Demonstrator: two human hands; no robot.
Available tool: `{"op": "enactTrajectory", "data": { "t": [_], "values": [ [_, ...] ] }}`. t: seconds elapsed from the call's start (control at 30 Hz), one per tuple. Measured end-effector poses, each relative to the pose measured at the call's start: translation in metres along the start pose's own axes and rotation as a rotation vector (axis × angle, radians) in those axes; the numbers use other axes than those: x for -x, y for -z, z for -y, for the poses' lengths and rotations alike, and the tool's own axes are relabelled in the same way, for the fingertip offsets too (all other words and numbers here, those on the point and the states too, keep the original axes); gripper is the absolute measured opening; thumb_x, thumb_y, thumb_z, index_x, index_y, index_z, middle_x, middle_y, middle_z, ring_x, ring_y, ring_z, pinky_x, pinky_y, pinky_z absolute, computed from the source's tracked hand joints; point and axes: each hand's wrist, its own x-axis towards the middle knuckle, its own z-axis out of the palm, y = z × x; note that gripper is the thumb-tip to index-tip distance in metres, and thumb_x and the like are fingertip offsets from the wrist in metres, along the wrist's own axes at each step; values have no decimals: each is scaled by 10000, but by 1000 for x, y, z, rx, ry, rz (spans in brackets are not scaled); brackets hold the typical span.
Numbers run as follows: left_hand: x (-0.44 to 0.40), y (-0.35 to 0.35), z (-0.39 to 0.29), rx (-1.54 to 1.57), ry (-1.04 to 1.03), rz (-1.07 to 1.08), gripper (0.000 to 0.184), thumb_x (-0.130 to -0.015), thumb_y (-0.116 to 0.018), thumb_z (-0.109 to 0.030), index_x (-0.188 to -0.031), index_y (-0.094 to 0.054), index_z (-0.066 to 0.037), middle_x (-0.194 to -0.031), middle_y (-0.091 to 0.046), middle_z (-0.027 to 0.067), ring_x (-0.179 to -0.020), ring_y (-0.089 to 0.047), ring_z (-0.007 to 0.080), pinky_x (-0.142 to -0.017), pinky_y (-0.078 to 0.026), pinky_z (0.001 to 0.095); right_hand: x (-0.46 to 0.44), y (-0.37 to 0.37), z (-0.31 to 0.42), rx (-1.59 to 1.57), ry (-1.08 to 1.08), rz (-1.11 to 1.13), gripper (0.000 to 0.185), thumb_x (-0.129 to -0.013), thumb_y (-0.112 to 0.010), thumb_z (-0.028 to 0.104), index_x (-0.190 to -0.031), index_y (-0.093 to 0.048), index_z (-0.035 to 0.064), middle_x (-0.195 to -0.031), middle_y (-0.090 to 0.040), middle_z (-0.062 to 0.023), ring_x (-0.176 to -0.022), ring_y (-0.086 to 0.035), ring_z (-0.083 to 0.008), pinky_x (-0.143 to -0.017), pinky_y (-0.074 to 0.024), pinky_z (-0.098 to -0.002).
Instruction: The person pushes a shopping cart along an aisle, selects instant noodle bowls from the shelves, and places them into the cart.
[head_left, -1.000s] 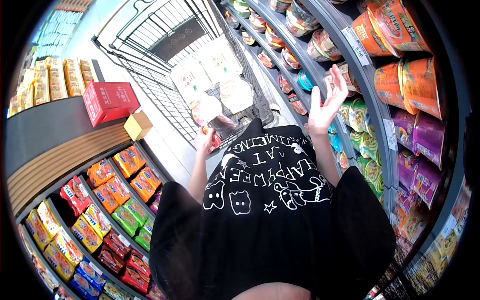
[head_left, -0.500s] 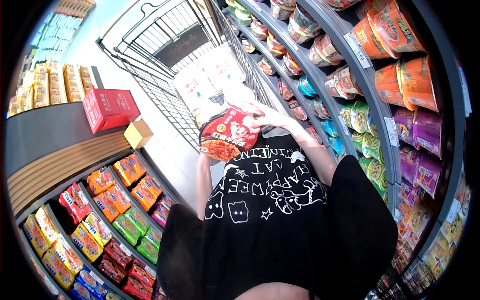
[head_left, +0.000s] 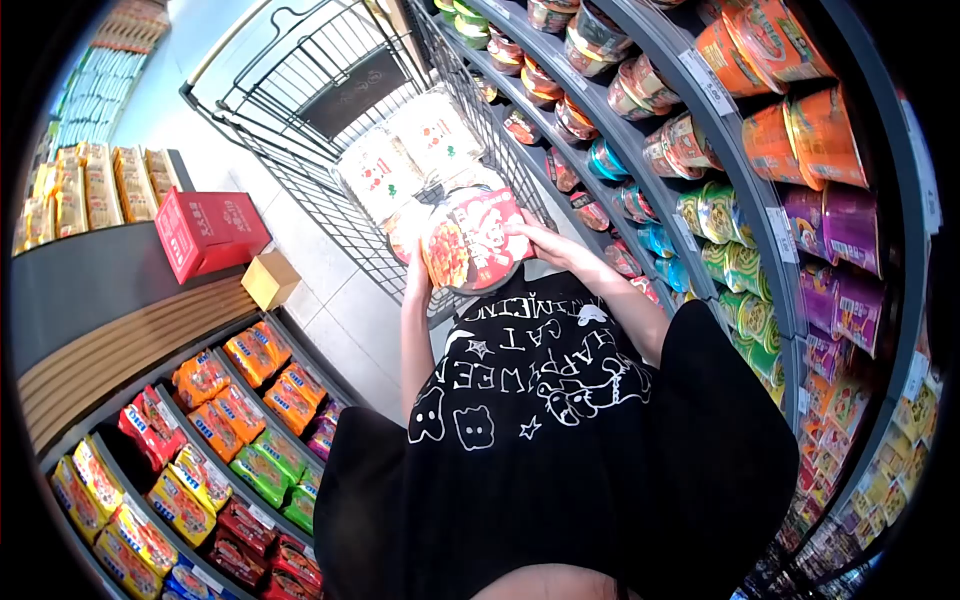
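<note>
A round red food tub (head_left: 480, 240) with a picture of food on its lid is held between both hands at the near end of the shopping cart (head_left: 350, 90). On the tub's left side is my left hand (head_left: 417, 272), its fingers partly hidden by the tub. My right hand (head_left: 530, 238) grips the right side, thumb over the lid's edge. White packages with red and green print (head_left: 380, 172) lie in the cart just beyond the tub.
Shelves of cup and bowl noodles (head_left: 735, 230) curve along the right. At the left stand racks of bagged noodles (head_left: 215, 415), a red box (head_left: 210, 232) and a small yellow box (head_left: 270, 280). Pale floor tiles (head_left: 340, 335) show between rack and cart.
My right hand, open near the right shelf a second ago, has come over to the tub. The tub has turned, its lid now facing up, and both hands hold it.
</note>
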Motion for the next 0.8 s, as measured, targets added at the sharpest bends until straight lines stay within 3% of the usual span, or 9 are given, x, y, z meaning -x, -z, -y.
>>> {"op": "enactTrajectory", "data": {
  "t": [0.07,0.1,0.2,0.33,0.43,0.53,0.63,0.7,0.8],
  "values": [
    [-24,25,34,-125,11,33,472,-851,-279,-409,-1130,-401,-49,-1004,-525,66,-883,-525,126,-730,-420,258,4,0,-9,-41,-98,-153,854,-646,-630,314,-1253,-79,74,-1186,-335,-126,-1039,-408,-203,-776,-398,-388],
    [-9,10,25,-187,156,19,484,-833,-319,-433,-1172,-360,-90,-1057,-490,64,-927,-495,145,-730,-417,298,-3,3,-22,-26,-129,-290,880,-611,-639,374,-1239,-93,86,-1138,-376,-116,-971,-441,-216,-732,-394,-422],
    [7,-3,38,-330,131,30,543,-800,-384,-464,-1244,-244,-184,-1208,-349,69,-1037,-410,226,-751,-385,428,-15,36,-56,-28,-262,-354,895,-570,-625,467,-1224,-115,130,-1049,-414,-106,-871,-446,-213,-714,-376,-452],
    [6,7,78,-413,281,-49,652,-802,-322,-520,-1207,-293,-11,-1148,-417,126,-999,-452,232,-865,-324,353,-18,42,-65,-77,-272,-390,952,-547,-642,463,-1243,-70,157,-1205,-258,-122,-1066,-320,-284,-813,-325,-513],
    [12,7,91,-278,71,104,663,-814,-273,-520,-1180,-321,31,-1130,-437,149,-991,-459,228,-886,-312,331,-14,37,-64,-43,-283,-466,781,-571,-628,480,-1142,-195,170,-1025,-401,-61,-882,-435,-180,-791,-342,-479],
    [16,4,93,-333,72,108,651,-824,-200,-521,-1204,-302,-3,-1159,-420,123,-1011,-444,208,-911,-286,320,-9,38,-69,-41,-255,-489,811,-563,-627,486,-1152,-173,164,-978,-389,-62,-820,-423,-180,-785,-352,-463],
    [23,-1,94,-386,69,148,659,-815,-148,-546,-1250,-228,-57,-1210,-372,71,-1040,-416,195,-934,-243,320,-4,40,-73,-46,-240,-446,850,-555,-629,491,-1172,-143,165,-1028,-368,-78,-869,-411,-204,-785,-354,-458],
    [26,-3,97,-406,24,171,751,-771,-177,-613,-1285,-84,-73,-1281,-250,129,-1088,-382,243,-969,-162,352,5,38,-76,-49,-228,-426,878,-550,-631,492,-1185,-123,160,-1113,-325,-101,-967,-386,-237,-792,-352,-457],
    [30,-5,102,-413,16,166,737,-773,-163,-612,-1274,-153,-71,-1259,-297,111,-1080,-391,244,-966,-143,367,12,37,-77,-49,-172,-418,893,-550,-634,485,-1183,-110,138,-1125,-301,-118,-993,-364,-257,-806,-341,-476]
  ]
}}
